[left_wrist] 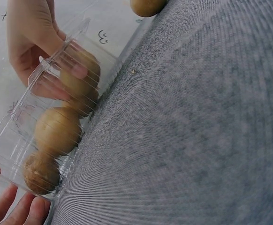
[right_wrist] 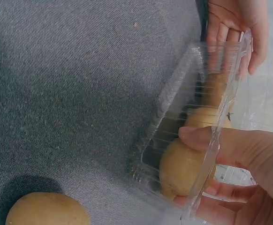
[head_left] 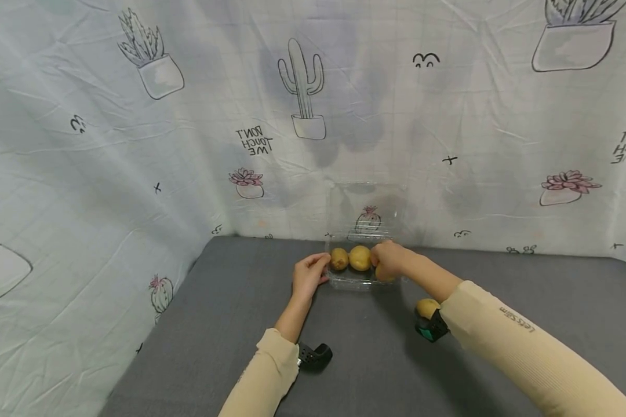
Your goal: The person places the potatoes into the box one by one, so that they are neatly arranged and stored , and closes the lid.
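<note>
A clear plastic container (head_left: 352,284) stands at the back of the table, its lid (head_left: 344,202) raised against the curtain. Inside are several yellow-brown potatoes (head_left: 360,258), in a row along its length. My right hand (head_left: 389,259) reaches into the right end and grips a potato (right_wrist: 181,168) between thumb and fingers, within the walls. At the opposite end, my left hand (head_left: 309,275) holds the container's wall by its edge, with fingers (left_wrist: 21,208) against the outside. The right hand partly covers its potato in the head view.
Another potato (head_left: 426,307) lies on the grey table covering (head_left: 365,359), nearer than the container and partly behind the right wrist's black strap (head_left: 432,327). A white curtain (head_left: 396,116) with plant drawings hangs right behind the container.
</note>
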`<state>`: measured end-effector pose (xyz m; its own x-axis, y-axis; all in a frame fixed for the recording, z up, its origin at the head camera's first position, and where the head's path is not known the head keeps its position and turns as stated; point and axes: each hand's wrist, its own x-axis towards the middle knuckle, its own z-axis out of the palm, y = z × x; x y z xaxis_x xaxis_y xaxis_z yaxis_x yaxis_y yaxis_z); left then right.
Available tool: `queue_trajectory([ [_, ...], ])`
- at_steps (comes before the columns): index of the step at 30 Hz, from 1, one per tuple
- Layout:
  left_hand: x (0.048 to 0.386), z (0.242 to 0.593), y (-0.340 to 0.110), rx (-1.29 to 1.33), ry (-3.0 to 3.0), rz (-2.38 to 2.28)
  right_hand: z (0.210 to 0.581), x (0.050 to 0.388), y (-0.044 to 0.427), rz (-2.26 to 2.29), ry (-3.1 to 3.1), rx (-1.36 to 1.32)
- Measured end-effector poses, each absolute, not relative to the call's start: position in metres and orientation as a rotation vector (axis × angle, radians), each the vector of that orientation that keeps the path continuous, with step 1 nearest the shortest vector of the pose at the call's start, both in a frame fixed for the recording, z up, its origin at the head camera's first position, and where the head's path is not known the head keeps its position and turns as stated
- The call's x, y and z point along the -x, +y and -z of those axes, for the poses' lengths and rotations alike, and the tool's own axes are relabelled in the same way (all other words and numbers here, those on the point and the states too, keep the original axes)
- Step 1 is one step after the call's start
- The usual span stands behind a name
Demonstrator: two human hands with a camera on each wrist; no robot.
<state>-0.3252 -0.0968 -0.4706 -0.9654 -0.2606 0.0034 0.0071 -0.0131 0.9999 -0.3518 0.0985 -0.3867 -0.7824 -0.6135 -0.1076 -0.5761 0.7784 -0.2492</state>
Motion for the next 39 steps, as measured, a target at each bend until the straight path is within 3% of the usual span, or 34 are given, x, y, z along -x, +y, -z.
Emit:
queue_trajectory([
  [14, 0.3239, 0.4708, -0.0955, -0.308, -2.061, 2.074, 0.3898, 0.3475, 0.0907, 0.213, 2.798, 0.829],
  [39, 0.3257, 0.4671, -0.0964, -0.309, -2.073, 2.089, 0.3835, 0.3508, 0.0948, 0.19, 2.823, 0.93],
])
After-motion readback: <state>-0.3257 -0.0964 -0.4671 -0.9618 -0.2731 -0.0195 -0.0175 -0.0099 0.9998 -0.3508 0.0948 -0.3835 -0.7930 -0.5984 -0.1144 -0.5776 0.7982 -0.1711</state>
